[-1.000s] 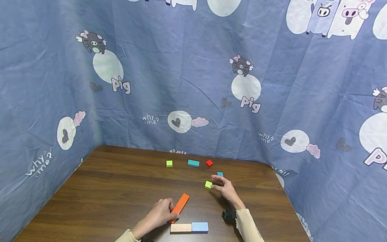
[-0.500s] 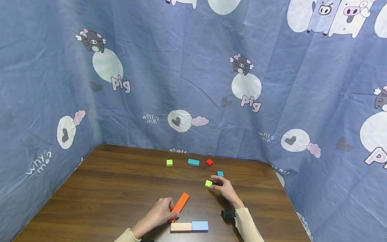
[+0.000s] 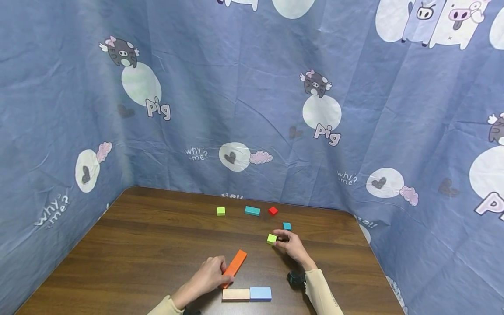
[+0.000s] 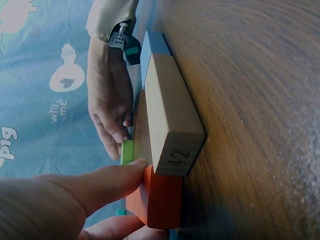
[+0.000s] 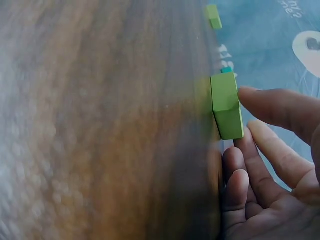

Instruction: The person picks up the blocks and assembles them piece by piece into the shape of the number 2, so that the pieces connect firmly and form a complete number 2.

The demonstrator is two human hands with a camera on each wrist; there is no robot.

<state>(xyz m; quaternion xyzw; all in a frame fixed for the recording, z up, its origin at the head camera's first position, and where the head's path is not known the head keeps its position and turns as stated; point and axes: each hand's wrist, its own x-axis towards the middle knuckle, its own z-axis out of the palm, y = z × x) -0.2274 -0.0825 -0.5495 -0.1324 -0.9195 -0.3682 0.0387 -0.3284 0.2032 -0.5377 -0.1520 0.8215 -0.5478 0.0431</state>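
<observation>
In the head view my left hand [image 3: 212, 273] grips the near end of a long orange block [image 3: 236, 261], lying slantwise on the table. The left wrist view shows thumb and fingers on either side of this orange block [image 4: 165, 197]. Beside it lie a natural wood block [image 3: 236, 295] and a light blue block [image 3: 260, 293], end to end. My right hand [image 3: 293, 246] is at a lime green cube [image 3: 271, 239], fingers and thumb curved about it. In the right wrist view the thumb tip meets an edge of the green cube [image 5: 227, 105], other fingertips by its opposite side.
Just beyond the right hand lies a small blue block [image 3: 287, 226]. Along the back are another green cube [image 3: 221, 211], a teal block [image 3: 252, 211] and a red cube [image 3: 273, 211]. A patterned blue curtain [image 3: 189, 109] hangs behind the wooden table [image 3: 138, 245].
The right index finger has come slightly closer to the green cube, uncovering more of the small blue block. The left hand and orange block stay in place; the head view shifts slightly.
</observation>
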